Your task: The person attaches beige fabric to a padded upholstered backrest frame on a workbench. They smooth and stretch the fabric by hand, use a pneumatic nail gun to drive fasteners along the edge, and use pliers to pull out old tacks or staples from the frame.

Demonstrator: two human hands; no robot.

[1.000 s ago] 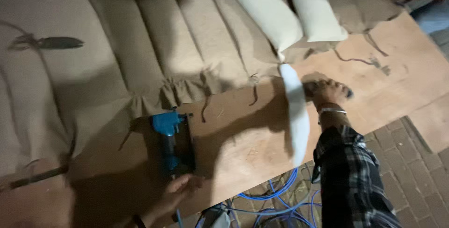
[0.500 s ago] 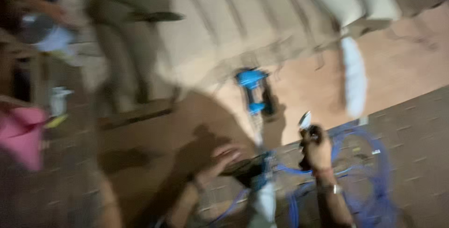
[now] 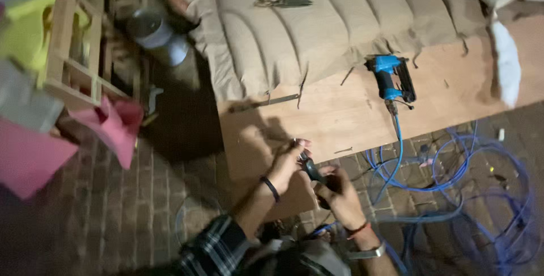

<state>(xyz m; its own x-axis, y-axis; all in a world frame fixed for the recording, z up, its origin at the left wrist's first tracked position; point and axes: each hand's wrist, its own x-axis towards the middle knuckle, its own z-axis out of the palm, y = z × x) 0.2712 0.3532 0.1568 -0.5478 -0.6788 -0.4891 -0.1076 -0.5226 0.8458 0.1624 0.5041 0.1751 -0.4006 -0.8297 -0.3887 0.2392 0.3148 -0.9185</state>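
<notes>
We judge a tool check underway: left hand (image 3: 288,165) and right hand (image 3: 339,192) both grip a dark tool (image 3: 313,173), fingers curled; next, careful alignment between the fingertips.

Both hands meet over the edge of the plywood board (image 3: 340,117): the left hand (image 3: 286,165) and right hand (image 3: 337,191) grip a small dark tool (image 3: 310,169) between them. A blue pneumatic staple gun (image 3: 391,77) lies on the board beside the ribbed beige upholstered cushion (image 3: 317,26), its blue coiled air hose (image 3: 453,179) looping across the brick floor (image 3: 141,208).
</notes>
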